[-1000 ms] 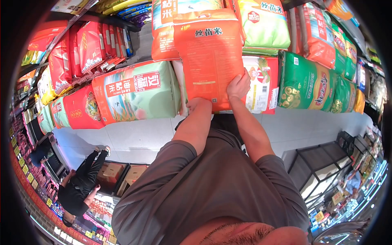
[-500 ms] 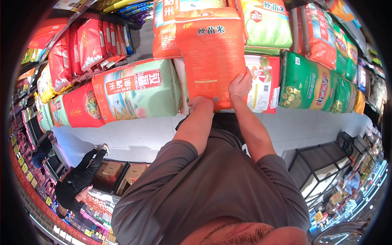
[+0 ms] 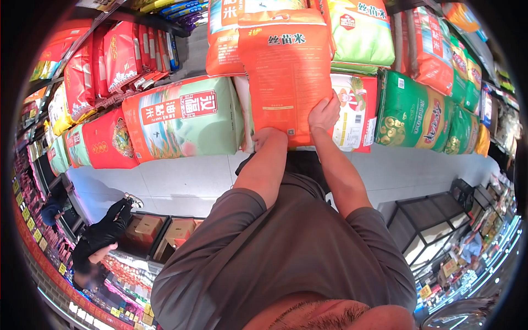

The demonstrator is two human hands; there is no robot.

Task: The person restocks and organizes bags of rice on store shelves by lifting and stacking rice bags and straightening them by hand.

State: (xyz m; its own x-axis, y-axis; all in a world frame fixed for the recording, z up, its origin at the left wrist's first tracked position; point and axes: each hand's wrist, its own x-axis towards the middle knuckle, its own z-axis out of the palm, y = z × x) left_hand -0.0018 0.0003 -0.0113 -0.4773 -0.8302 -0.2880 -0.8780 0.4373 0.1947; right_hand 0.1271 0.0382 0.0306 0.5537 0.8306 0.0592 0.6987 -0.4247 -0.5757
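An orange bag of rice [image 3: 289, 77] with black lettering is held in front of my chest, its printed face toward me. My right hand [image 3: 324, 114] is closed on its lower right edge, fingers wrapped round the side. At the lower left corner, my left hand [image 3: 263, 135] grips the same bag; the forearm and the bag hide most of its fingers. Behind it lie a white-and-red bag [image 3: 352, 113] on the right and a green-and-orange rice bag [image 3: 184, 118] on the left. The bag's upper part rests against or just before other stacked bags; I cannot tell which.
Green bags [image 3: 415, 110] continue the row to the right, and red bags [image 3: 107, 140] to the left. A lime-green bag [image 3: 360, 38] lies higher up. Behind me are cardboard boxes [image 3: 148, 226], a black-framed rack [image 3: 426, 220] and a person in black [image 3: 102, 231].
The person in black at the lower left has shifted slightly left and down in the view. My hands and the orange bag have barely moved.
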